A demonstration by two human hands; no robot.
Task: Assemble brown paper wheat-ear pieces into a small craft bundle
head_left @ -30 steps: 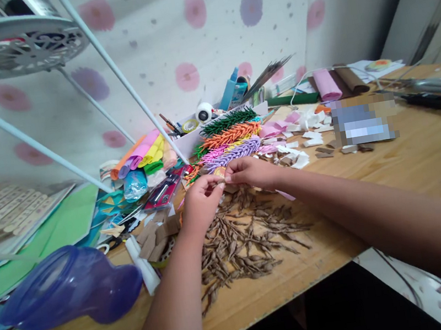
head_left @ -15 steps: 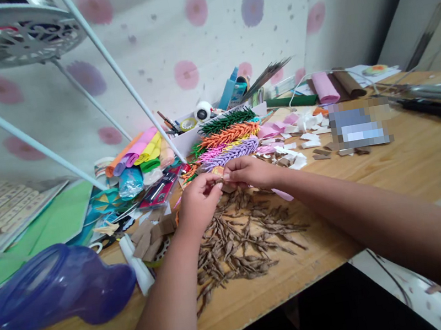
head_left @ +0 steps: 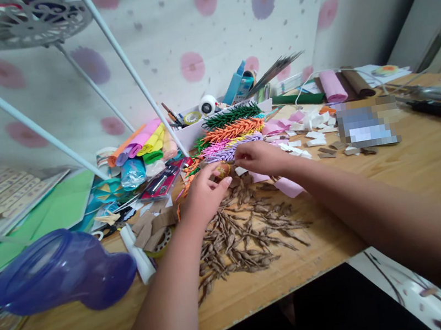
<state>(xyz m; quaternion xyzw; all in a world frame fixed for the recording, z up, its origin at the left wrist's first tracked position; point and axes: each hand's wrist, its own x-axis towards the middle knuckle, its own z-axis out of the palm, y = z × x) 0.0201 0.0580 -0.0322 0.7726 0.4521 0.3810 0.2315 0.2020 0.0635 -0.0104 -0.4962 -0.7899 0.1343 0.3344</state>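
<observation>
Many twisted brown paper pieces (head_left: pixel 244 239) lie spread on the wooden table (head_left: pixel 426 171). My left hand (head_left: pixel 206 192) is above their far left part, thumb and fingers apart, beside a small round orange-yellow object (head_left: pixel 222 170); whether it touches that object I cannot tell. Just right of it, my right hand (head_left: pixel 259 158) has its fingers curled together, and anything between them is hidden. Beyond both hands lie braided paper strands, green (head_left: pixel 233 115), orange (head_left: pixel 236 131) and purple (head_left: pixel 243 149). White and pink scraps (head_left: pixel 288 186) are near my right wrist.
A purple translucent container (head_left: pixel 57 274) stands at the left, under a white metal stand (head_left: pixel 127 62). Rolled coloured paper (head_left: pixel 145 140), a red package (head_left: pixel 166 179) and a tape roll (head_left: pixel 164 243) lie left of my hands. Brown and pink rolls (head_left: pixel 333 85) are at the back right.
My hands have moved apart from their pinch together. The left fingers have spread, and the round orange-yellow object shows more clearly. The camera view has shifted slightly.
</observation>
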